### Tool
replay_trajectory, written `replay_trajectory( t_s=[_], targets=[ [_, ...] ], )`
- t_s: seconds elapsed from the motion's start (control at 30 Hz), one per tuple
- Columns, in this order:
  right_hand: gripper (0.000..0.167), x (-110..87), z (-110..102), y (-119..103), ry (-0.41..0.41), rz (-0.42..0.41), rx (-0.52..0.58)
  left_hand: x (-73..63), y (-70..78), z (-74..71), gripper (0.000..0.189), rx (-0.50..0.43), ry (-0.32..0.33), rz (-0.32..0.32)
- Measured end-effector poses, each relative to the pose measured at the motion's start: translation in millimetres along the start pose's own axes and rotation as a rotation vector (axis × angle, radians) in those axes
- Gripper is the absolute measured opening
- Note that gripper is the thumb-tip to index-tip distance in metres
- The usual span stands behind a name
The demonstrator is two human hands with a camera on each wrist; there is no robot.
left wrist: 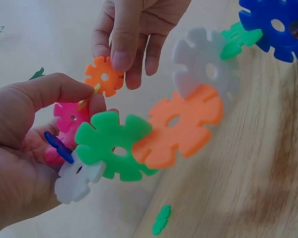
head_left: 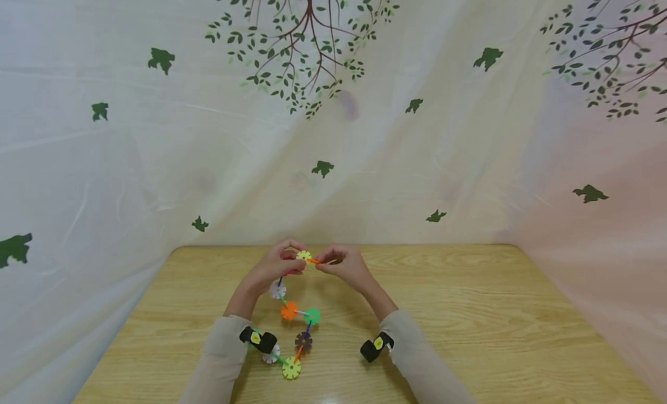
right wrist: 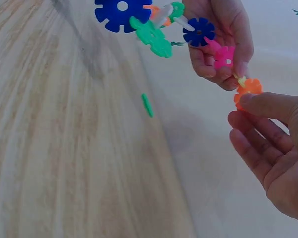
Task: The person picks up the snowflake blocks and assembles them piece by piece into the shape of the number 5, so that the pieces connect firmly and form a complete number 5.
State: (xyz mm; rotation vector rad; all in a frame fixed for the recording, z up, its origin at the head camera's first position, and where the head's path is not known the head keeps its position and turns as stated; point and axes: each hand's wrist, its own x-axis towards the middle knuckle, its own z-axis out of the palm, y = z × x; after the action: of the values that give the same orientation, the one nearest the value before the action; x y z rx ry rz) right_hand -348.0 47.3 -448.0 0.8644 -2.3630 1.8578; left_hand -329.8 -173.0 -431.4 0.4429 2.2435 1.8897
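My left hand [head_left: 273,264] pinches a yellow notched disc [head_left: 304,255] between thumb and fingers. With thumb and fingertips, my right hand [head_left: 344,265] grips an orange notched disc [head_left: 314,261], which meets the yellow one edge to edge. In the left wrist view a pink disc [left wrist: 64,111], a blue disc [left wrist: 58,146], a white disc [left wrist: 72,184] and a green disc [left wrist: 97,144] run on in a linked chain past my left palm. Farther along the chain, a dark disc [head_left: 304,342] and another yellow disc [head_left: 291,374] show near my left forearm, which hides part of it.
The wooden table [head_left: 469,334] lies beneath both arms. Behind it hangs a pale curtain [head_left: 250,178] with printed leaves and branches. A small bright green piece [right wrist: 147,105] shows near the table's edge in the right wrist view; whether it is linked I cannot tell.
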Motion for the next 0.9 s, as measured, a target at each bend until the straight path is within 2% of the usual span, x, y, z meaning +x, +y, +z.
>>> replay_trajectory(
  t_s=[0.2, 0.4, 0.63, 0.9],
  targets=[
    [0.016, 2.2, -11.1, -8.1, -0.095, 0.059, -0.080, -2.1, 2.0, -4.0, 0.034, 0.046, 0.013, -0.022],
    [0.023, 7.6, -14.8, -1.4, -0.188, 0.099, -0.106, -3.2, 4.0, -9.6, 0.036, 0.101, 0.026, -0.050],
    [0.031, 22.9, -3.3, 14.5, -0.317, 0.143, -0.144, -7.5, 6.7, -18.5, 0.038, 0.122, 0.042, -0.068],
    [0.038, 39.7, 17.7, 31.5, -0.425, 0.138, -0.217, -10.1, 6.5, -23.2, 0.035, 0.124, 0.037, -0.052]
  ],
)
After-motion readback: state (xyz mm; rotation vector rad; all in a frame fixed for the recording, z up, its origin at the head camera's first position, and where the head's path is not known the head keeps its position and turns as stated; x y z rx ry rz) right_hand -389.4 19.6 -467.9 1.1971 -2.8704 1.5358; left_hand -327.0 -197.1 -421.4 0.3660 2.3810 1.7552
